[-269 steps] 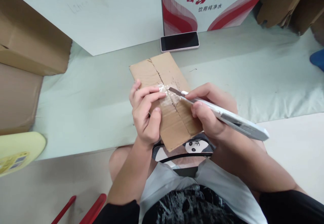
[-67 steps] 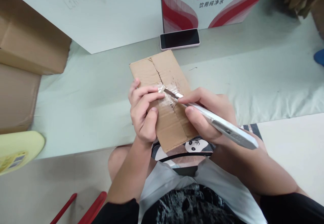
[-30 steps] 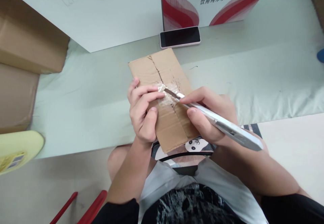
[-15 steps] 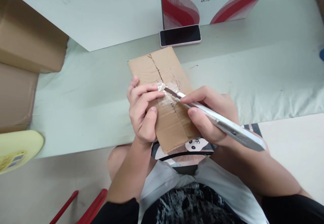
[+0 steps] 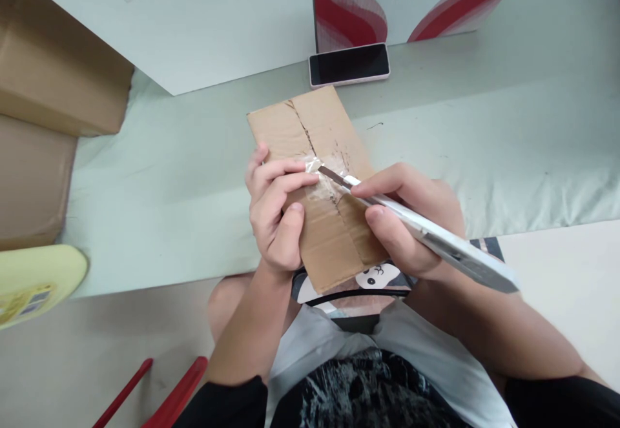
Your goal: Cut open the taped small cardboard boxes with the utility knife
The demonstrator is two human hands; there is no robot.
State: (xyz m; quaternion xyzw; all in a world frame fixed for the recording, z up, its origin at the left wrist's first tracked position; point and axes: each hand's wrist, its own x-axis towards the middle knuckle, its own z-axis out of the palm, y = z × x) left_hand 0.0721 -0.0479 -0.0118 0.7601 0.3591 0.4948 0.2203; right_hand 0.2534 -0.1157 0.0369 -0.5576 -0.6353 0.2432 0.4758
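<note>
My left hand (image 5: 278, 212) grips the left side of a small brown cardboard box (image 5: 334, 241), its fingertips pressing on the top near the seam. Crumpled clear tape (image 5: 325, 183) lies across the middle of that seam, beside torn marks in the cardboard. In my right hand (image 5: 411, 221) is a white utility knife (image 5: 440, 237), held like a pen. Its dark blade is out, and the tip meets the tape close to my left fingertips. The box is tilted over my lap at the edge of the covered surface; its underside is hidden.
A phone (image 5: 349, 65) lies beyond the box, against a red and white carton (image 5: 402, 8). Large white (image 5: 208, 21) and brown boxes (image 5: 58, 60) stand at the left. A yellow container (image 5: 39, 279) sits at the left edge, above red legs (image 5: 177, 392) on the floor.
The whole view has shifted slightly. Both hands, the box and the knife keep nearly the same pose, with the blade still at the tape.
</note>
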